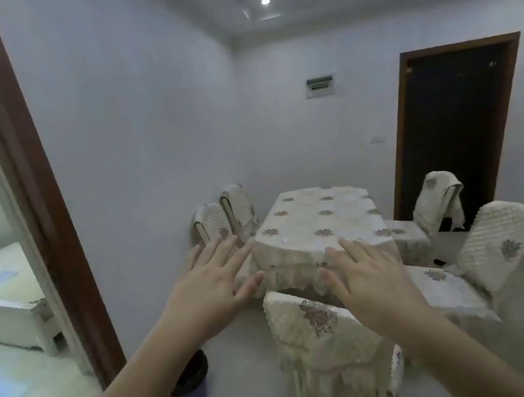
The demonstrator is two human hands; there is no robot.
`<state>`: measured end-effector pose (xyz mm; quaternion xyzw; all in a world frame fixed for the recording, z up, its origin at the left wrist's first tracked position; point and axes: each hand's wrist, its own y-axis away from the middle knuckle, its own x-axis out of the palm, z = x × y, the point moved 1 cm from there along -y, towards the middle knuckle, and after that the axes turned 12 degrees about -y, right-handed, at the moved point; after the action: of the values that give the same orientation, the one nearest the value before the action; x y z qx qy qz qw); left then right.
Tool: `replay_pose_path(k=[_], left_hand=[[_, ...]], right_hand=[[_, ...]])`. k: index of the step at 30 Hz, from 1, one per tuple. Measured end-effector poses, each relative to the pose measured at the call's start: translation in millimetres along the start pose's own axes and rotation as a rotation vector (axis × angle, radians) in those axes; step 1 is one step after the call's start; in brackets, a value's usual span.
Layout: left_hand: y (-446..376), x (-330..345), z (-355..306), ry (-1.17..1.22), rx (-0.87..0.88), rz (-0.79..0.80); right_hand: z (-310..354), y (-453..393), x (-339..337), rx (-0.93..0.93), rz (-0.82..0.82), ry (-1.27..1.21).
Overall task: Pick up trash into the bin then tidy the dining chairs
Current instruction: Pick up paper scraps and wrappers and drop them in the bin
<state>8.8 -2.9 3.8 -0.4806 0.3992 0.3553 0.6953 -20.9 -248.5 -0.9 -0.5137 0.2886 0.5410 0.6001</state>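
Our left hand [209, 283] and right hand [362, 276] are both spread flat in the air, holding nothing. The nearest chair [326, 349] stands just below and between them, its back toward us, slightly nearer the right hand. The bin [189, 384] sits low left, half hidden behind our left forearm, and we cannot make out any trash from here.

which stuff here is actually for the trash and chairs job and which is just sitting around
For the job:
- bin on the floor by the doorway
- near chair at the table end
- two right-side chairs
- two chairs by the wall
- left hand and right hand, both open and empty

Just there:
- dining table
- wall box
- dark doorway
- white bed in the next room
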Motion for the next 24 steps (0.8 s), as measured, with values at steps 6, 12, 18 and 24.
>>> replay_pose_path(k=[6,12,18,24], left_hand=[[-12.7,27.4,21.9,-0.025,-0.025,0.064],[-33.3,57.7,78.5,-0.023,-0.085,0.065],[-44.6,88.8,156.0,-0.092,-0.097,0.015],[-77.7,136.9,237.9,-0.082,-0.129,0.043]], right_hand=[[-2.4,-36.6,31.7,-0.074,0.025,0.032],[38.7,-104.9,82.3,-0.148,0.037,0.026],[96.5,-175.8,142.9,-0.205,0.077,0.015],[136.7,-243.4,194.5,-0.199,0.044,0.084]])
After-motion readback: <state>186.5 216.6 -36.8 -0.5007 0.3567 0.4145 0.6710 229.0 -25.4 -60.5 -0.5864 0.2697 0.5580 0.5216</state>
